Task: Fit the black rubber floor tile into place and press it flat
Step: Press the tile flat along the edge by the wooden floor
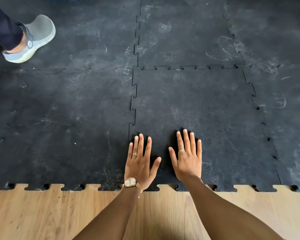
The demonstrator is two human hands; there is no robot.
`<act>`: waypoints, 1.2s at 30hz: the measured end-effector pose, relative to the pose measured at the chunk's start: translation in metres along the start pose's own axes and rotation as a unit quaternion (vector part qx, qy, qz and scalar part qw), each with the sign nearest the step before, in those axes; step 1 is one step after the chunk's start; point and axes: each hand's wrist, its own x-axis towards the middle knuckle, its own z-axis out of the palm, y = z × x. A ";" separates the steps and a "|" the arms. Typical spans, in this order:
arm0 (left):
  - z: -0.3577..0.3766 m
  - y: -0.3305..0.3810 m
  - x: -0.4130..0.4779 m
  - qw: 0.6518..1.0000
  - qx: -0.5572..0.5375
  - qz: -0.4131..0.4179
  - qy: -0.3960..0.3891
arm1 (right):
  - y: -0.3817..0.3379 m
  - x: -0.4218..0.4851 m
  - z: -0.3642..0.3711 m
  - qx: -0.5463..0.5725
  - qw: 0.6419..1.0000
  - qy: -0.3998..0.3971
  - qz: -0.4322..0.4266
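Observation:
The black rubber floor tile (pixel 197 108) lies in the row nearest me, its jigsaw edges meshed with tiles on the left, far and right sides. My left hand (pixel 140 163) rests flat on the tile's near-left corner, fingers spread, palm down, close to the left seam. A gold watch sits on that wrist. My right hand (pixel 188 158) lies flat beside it, a little to the right, fingers spread, also on the tile. Both hands hold nothing. Each hand wears a ring.
More black tiles (pixel 59 118) cover the floor all around, scuffed with pale marks. Bare wooden floor (pixel 42 213) runs along the toothed near edge. Another person's foot in a grey clog (pixel 33 38) stands at the far left.

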 end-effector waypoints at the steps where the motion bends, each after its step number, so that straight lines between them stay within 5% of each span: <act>1: 0.000 0.000 0.000 1.000 0.002 0.003 -0.001 | 0.000 -0.001 0.001 -0.007 1.000 0.007 -0.001; 17: -0.003 0.002 0.001 1.000 -0.004 -0.006 -0.024 | -0.001 0.001 0.000 -0.018 1.000 -0.002 0.013; 24: -0.031 -0.017 0.050 0.987 -0.130 -0.031 0.094 | -0.001 0.000 -0.001 -0.013 1.000 0.006 0.015; 26: -0.045 -0.028 0.083 0.990 -0.126 -0.027 0.057 | 0.000 -0.001 -0.001 -0.016 1.000 0.008 0.013; 30: -0.070 -0.034 0.135 0.986 -0.056 -0.065 -0.140 | -0.001 0.000 0.000 -0.010 1.000 0.012 0.013; 36: -0.064 -0.018 0.125 0.984 0.112 -0.030 -0.134 | -0.001 0.000 -0.002 -0.017 1.000 0.000 0.019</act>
